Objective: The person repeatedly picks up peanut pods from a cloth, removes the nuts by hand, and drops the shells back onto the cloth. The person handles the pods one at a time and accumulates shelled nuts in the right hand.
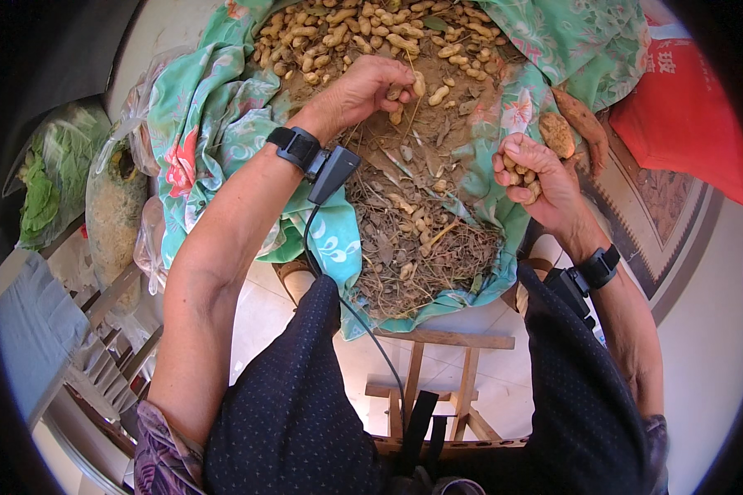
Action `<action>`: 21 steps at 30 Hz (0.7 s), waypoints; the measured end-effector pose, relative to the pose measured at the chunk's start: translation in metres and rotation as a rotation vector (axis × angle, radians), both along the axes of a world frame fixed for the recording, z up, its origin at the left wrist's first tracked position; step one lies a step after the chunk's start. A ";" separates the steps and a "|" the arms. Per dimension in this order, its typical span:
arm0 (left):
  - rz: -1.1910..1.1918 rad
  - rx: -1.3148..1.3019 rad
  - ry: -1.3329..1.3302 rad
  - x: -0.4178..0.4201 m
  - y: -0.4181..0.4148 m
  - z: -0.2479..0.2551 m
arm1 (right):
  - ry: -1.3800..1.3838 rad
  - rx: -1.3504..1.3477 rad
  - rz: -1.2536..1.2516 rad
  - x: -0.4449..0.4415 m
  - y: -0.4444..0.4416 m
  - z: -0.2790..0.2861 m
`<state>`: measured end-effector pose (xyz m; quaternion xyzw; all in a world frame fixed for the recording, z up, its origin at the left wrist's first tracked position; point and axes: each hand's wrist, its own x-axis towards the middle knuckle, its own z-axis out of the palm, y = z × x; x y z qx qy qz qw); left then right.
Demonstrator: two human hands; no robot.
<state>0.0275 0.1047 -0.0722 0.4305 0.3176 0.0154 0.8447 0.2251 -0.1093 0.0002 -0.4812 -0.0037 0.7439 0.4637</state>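
Unshelled peanuts (340, 31) lie heaped at the far end of a green floral cloth (223, 111), over brown soil. My left hand (378, 86), above the near edge of that heap, pinches a few peanuts (418, 83) and a thin stem in its fingertips. My right hand (535, 176) is curled around several peanuts (520, 173) at the cloth's right side. Between and below the hands, dry leaves, stalks and soil (421, 253) form a pile with a few loose peanuts among them. Each wrist wears a black strap with a device.
Sweet potatoes (582, 127) and a brown tuber (556, 135) lie right of the cloth, near a red bag (687, 111). At left are a bagged winter melon (114, 210) and bagged leafy greens (56, 179). A wooden stool (443, 339) stands between my knees; a cable hangs from the left wrist.
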 end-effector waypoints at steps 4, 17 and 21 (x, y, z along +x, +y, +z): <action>0.096 -0.303 -0.159 -0.006 0.002 -0.007 | 0.006 0.006 0.000 0.000 0.000 0.001; -0.013 0.482 0.245 0.000 0.014 0.009 | -0.018 -0.014 -0.001 0.002 -0.001 0.000; -0.085 0.909 0.325 -0.004 0.019 0.008 | -0.013 -0.013 0.005 0.001 0.000 0.000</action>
